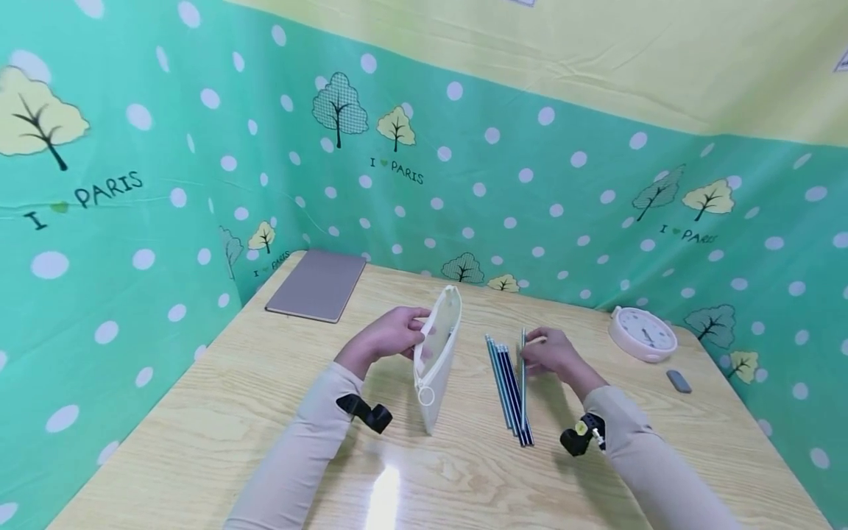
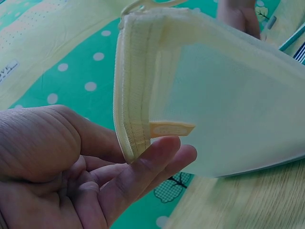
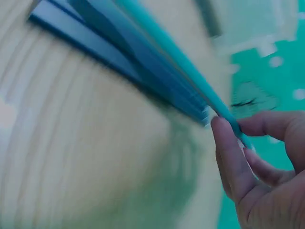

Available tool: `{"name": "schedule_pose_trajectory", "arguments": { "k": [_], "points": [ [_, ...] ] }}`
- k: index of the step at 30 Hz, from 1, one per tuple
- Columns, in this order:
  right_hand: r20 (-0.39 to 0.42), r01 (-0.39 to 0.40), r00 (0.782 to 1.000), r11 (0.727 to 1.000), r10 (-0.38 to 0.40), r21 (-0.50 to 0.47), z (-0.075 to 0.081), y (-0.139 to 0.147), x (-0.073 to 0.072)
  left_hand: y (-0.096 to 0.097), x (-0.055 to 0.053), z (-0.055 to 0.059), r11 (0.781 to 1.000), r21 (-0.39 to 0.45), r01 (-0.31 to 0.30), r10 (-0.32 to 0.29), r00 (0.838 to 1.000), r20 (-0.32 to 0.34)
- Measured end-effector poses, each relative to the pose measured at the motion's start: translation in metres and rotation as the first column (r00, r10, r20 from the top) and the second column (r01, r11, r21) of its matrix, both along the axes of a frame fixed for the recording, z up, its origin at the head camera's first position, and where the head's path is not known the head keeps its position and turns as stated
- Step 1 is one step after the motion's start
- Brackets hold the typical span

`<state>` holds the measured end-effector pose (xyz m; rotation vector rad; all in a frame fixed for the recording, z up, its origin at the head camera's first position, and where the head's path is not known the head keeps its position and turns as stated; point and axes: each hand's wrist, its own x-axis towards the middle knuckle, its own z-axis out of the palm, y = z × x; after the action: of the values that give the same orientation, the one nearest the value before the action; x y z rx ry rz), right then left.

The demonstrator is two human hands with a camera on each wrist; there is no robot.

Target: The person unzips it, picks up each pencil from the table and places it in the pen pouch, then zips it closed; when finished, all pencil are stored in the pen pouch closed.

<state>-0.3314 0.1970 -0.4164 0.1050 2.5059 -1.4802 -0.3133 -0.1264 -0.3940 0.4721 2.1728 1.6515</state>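
My left hand [image 1: 395, 333] pinches the edge of a pale, see-through zip pouch [image 1: 440, 368] and holds it upright over the table, its zipped mouth gaping. In the left wrist view a small tan tag [image 2: 171, 129] shows by the fingertips on the pouch [image 2: 228, 105]. Between thumb and fingers, my right hand [image 1: 548, 352] pinches a teal pencil [image 3: 190, 71] near one end. That pencil slants above several dark blue and teal pencils [image 1: 506, 390], which lie side by side on the wood, right of the pouch.
A grey-mauve notebook [image 1: 318, 285] lies at the table's back left corner. To the right stand a round pink-white clock [image 1: 641, 333] and a small grey eraser-like block [image 1: 679, 381]. A green dotted curtain [image 1: 424, 147] hangs behind the wooden table [image 1: 199, 434].
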Motion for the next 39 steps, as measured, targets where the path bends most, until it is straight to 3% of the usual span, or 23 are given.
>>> {"name": "schedule_pose_trajectory", "arguments": {
  "k": [4, 8, 17, 29, 34, 39],
  "points": [
    [-0.095, 0.030, 0.994, 0.989, -0.044, -0.146, 0.019, -0.012, -0.001, -0.002, 0.000, 0.002, 1.000, -0.012, -0.015, 0.015, 1.000, -0.018],
    [-0.136, 0.053, 0.987, 0.969, -0.088, -0.240, 0.027, -0.015, -0.001, 0.001, 0.000, 0.002, 1.000, 0.006, -0.016, 0.016, 1.000, -0.019],
    [-0.151, 0.072, 0.981, 0.951, -0.122, -0.302, 0.022, -0.007, 0.003, 0.004, 0.001, 0.003, 1.000, -0.010, -0.026, 0.026, 0.999, -0.024],
    [-0.131, 0.126, 0.967, 0.858, -0.218, -0.498, 0.030, -0.006, 0.016, 0.005, 0.002, -0.001, 1.000, 0.006, -0.022, 0.022, 1.000, -0.008],
    [-0.085, 0.166, 0.966, 0.843, -0.243, -0.512, 0.029, -0.002, 0.018, 0.006, 0.001, -0.003, 1.000, 0.007, -0.021, 0.021, 1.000, -0.015],
    [-0.104, 0.144, 0.967, 0.833, -0.234, -0.533, 0.027, 0.000, 0.018, 0.009, -0.001, -0.005, 1.000, -0.002, -0.021, 0.021, 1.000, -0.018]
  ]
}}
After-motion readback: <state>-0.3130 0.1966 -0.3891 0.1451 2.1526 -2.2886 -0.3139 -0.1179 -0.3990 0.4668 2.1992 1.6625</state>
